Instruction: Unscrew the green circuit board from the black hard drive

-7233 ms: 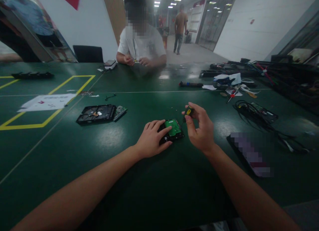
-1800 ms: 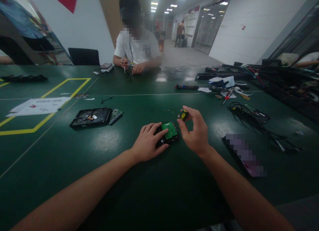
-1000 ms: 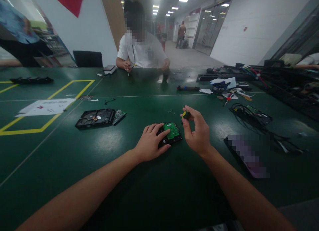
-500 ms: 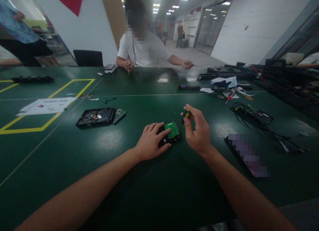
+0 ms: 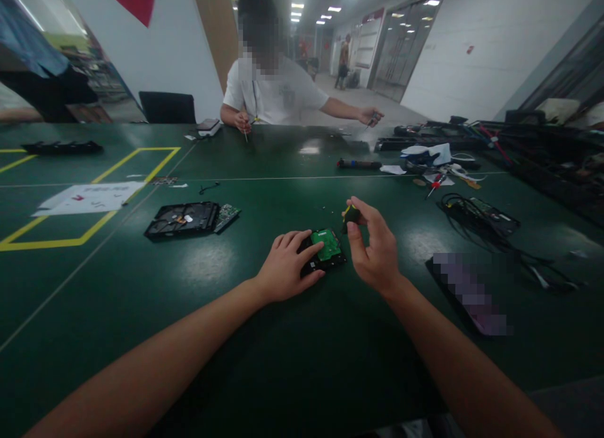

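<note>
A hard drive (image 5: 334,254) with a green circuit board (image 5: 329,241) on its upper side lies on the table in front of me. My left hand (image 5: 287,265) holds its left part against the tabletop, thumb along the near edge, index finger on the board, other fingers toward the far edge. Just right of the drive, my right hand (image 5: 376,249) is closed around a screwdriver (image 5: 350,217) with a black and yellow handle. Its handle is held between thumb and fingers; the tip is too small to make out. Several tiny pieces, perhaps screws, lie beyond the drive.
On the left are another hard drive (image 5: 184,219), a loose circuit board (image 5: 227,218) and a paper sheet (image 5: 89,197). To the right lie a blurred-out phone-like slab (image 5: 467,293), black cables (image 5: 500,240) and a red screwdriver (image 5: 435,185). A person (image 5: 278,92) sits opposite.
The screwdriver's handle has turned and tilted slightly in my right hand. My left hand stays on the hard drive. The person opposite has moved one hand to the right.
</note>
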A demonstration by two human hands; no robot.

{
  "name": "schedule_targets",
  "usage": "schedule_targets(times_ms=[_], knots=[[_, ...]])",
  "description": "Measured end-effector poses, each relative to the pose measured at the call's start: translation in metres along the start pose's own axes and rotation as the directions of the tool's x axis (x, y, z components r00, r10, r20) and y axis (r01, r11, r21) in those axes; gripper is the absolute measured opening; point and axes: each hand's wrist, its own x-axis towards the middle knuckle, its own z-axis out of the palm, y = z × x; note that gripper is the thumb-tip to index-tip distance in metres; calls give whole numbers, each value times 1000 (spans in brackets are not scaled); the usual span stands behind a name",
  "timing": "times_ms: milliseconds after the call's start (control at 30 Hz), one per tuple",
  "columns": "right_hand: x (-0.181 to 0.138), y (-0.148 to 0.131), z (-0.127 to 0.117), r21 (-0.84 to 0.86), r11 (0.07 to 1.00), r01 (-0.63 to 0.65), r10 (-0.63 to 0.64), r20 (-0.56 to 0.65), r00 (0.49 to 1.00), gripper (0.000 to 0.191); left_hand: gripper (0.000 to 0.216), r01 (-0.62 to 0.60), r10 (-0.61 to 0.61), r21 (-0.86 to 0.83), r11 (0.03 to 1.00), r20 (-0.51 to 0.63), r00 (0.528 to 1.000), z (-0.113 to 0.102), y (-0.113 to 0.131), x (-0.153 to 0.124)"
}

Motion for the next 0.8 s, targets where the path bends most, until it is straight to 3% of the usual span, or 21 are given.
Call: schedule_targets(times_ms=[533, 800], knots=[[6, -5, -4, -77, 996, 48, -55, -91, 994, 46, 63, -5, 5, 27, 1000, 8, 1000, -1, 0, 0], [2, -1, -1, -20, 1000, 0, -1, -28, 1000, 57, 65, 1, -1, 10, 1000, 10, 1000, 2, -2, 0]])
